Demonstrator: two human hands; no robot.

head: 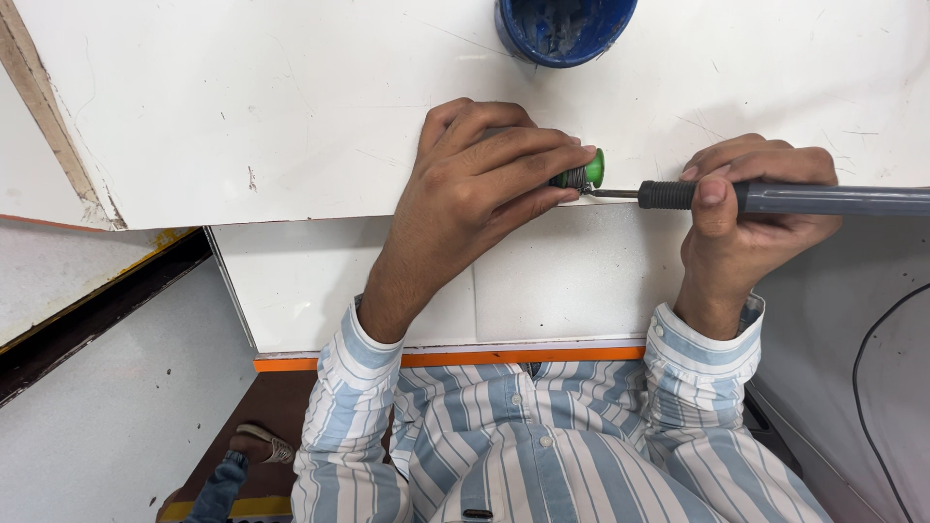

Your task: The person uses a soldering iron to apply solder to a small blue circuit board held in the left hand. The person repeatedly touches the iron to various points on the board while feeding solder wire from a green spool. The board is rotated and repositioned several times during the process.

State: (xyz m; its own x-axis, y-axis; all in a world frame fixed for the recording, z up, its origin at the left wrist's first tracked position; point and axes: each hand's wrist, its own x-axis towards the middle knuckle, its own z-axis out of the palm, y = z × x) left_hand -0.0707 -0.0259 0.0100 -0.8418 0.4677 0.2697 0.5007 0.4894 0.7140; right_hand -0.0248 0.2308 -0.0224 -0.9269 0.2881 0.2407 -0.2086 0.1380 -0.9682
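White table (242, 116) under both hands, blue tub (565, 27) at far edge. Left hand (475, 184) clamped around small green part (584, 174). Right hand (751, 208) closed on grey soldering iron (775, 198), tip touching green part.

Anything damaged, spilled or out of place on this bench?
Mostly wear: the white board has scratches and a chipped left edge, and the blue tub is smeared inside. Left hand holds a green-capped part; right hand holds a grey tool.
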